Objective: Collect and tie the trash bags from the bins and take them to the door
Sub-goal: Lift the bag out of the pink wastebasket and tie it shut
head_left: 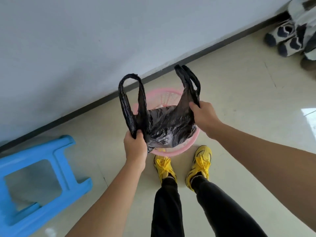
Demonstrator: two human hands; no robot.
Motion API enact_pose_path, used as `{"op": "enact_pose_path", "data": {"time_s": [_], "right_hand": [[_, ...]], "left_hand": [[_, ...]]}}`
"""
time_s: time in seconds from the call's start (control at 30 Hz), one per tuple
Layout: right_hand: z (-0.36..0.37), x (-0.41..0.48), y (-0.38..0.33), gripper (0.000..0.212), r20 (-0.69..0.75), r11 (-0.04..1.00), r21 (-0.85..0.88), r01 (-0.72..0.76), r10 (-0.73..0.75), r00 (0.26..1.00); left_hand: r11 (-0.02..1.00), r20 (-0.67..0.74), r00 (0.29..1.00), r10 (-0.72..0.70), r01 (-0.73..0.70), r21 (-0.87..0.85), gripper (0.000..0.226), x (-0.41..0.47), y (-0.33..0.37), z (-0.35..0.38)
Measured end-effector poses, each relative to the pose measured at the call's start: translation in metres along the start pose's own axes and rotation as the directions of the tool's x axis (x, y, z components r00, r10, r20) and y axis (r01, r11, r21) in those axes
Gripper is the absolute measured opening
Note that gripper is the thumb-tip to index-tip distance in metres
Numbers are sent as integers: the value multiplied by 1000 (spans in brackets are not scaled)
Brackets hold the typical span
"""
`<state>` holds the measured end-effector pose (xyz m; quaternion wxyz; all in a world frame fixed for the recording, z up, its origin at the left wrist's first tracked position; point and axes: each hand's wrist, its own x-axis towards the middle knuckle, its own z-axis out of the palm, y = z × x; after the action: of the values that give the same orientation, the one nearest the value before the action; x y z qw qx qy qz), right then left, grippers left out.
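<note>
Trash bag [162, 127], black plastic, sits partly raised above the pink bin [171, 96] near the wall. Your left hand [135, 146] grips one handle loop at its base; your right hand [203, 115] grips the other, with both loops standing upright and apart. Step in hand, by judgement: lifting out and tying. Next, bring the loops together and cross them to knot.

The bag [164, 127] lies in the bin [172, 152], stool [63, 151] left, wall [68, 48] behind.
</note>
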<state>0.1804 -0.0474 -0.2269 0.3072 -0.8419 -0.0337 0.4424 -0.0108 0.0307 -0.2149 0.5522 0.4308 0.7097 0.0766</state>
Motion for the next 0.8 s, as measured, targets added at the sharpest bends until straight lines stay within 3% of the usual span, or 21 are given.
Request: {"op": "enact_pose_path", "data": {"time_s": [0.3,0.53,0.8], "right_hand": [[-56,-129,27,37,-97,997,77,-10,17,995],[-62,-209,105,37,-124,990,114,81,-67,990],[-25,-244,219,47,-115,993,95,76,-65,991]], "left_hand": [[972,16,978,206,-207,115,26,-109,7,-40],[972,-57,971,233,-233,18,16,-186,-70,-78],[964,-65,969,240,-230,130,36,-192,-179,-108]]}}
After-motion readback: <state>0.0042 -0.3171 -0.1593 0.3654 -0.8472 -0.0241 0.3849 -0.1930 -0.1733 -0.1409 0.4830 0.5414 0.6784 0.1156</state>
